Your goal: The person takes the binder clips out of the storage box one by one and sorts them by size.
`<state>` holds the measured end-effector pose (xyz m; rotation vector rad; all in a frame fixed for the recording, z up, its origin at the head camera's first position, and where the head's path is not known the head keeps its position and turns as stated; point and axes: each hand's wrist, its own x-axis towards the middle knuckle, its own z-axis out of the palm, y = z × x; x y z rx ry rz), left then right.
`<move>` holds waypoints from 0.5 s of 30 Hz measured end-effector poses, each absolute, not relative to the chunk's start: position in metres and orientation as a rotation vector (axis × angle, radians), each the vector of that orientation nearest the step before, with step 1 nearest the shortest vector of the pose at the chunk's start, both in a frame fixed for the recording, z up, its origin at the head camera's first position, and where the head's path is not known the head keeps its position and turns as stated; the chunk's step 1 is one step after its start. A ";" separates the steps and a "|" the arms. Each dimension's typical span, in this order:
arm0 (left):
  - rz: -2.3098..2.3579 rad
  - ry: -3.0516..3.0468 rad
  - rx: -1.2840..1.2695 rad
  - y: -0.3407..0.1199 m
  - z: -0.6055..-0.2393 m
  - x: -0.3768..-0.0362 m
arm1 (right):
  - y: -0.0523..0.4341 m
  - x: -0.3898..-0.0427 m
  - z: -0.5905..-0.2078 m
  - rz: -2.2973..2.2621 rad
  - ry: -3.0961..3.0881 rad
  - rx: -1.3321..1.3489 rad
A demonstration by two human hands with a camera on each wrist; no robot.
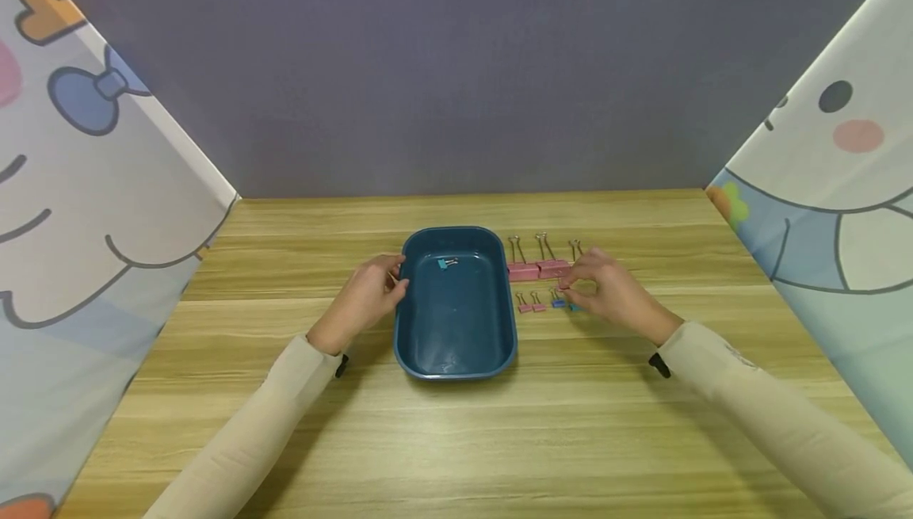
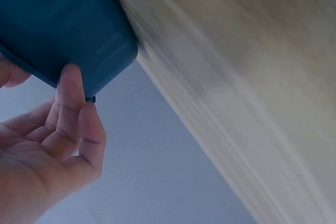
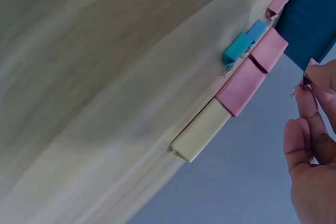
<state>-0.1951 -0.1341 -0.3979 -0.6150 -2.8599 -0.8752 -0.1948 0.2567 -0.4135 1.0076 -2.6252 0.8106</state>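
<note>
Wood-grain tabletop [image 1: 456,440] fills the lower frame, with a grey-purple wall behind and cartoon-printed panels at both sides. At right of centre, the right hand [image 1: 609,293] pinches a small pink binder clip [image 3: 310,69] between thumb and fingertips, lifted just off the table; in the right wrist view its wire handle shows under the fingers. Beneath and beside that hand lie the loose clips: a row of large ones, pink [image 1: 538,269] with a pale yellow one [image 3: 201,131] at the row's end, and nearer the person a row of small clips, two pink [image 1: 531,305], then blue [image 1: 558,302] and teal [image 3: 237,49].

Left of the clips, in mid-frame, sits a dark blue oblong tray [image 1: 492,345], long axis running away from the person, with one small teal clip [image 1: 445,263] inside near its far end. The left hand [image 1: 364,297] rests its fingers and thumb curled on the tray's left rim, steadying it. The pinched clip lies just right of the tray, so the tray is leftward from the grip.
</note>
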 end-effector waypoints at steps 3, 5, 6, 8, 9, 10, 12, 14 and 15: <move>-0.885 -2.859 -0.614 -0.134 -0.397 -0.195 | 0.262 -0.195 -0.416 0.829 -2.626 1.013; -0.888 -2.859 -0.614 -0.134 -0.397 -0.195 | 0.267 -0.195 -0.417 0.844 -2.627 1.025; -0.890 -2.860 -0.615 -0.134 -0.397 -0.195 | 0.269 -0.195 -0.417 0.855 -2.628 1.031; -0.889 -2.861 -0.611 -0.134 -0.397 -0.195 | 0.274 -0.196 -0.418 0.847 -2.630 1.035; -0.892 -2.862 -0.608 -0.134 -0.397 -0.195 | 0.277 -0.197 -0.419 0.841 -2.629 1.033; -0.896 -2.862 -0.610 -0.135 -0.397 -0.194 | 0.280 -0.197 -0.420 0.831 -2.630 1.029; -0.900 -2.864 -0.606 -0.135 -0.398 -0.194 | 0.286 -0.198 -0.421 0.809 -2.633 1.014; -0.904 -2.865 -0.602 -0.135 -0.398 -0.194 | 0.292 -0.199 -0.423 0.780 -2.634 1.001; -0.906 -2.865 -0.604 -0.135 -0.398 -0.194 | 0.294 -0.199 -0.424 0.772 -2.631 1.002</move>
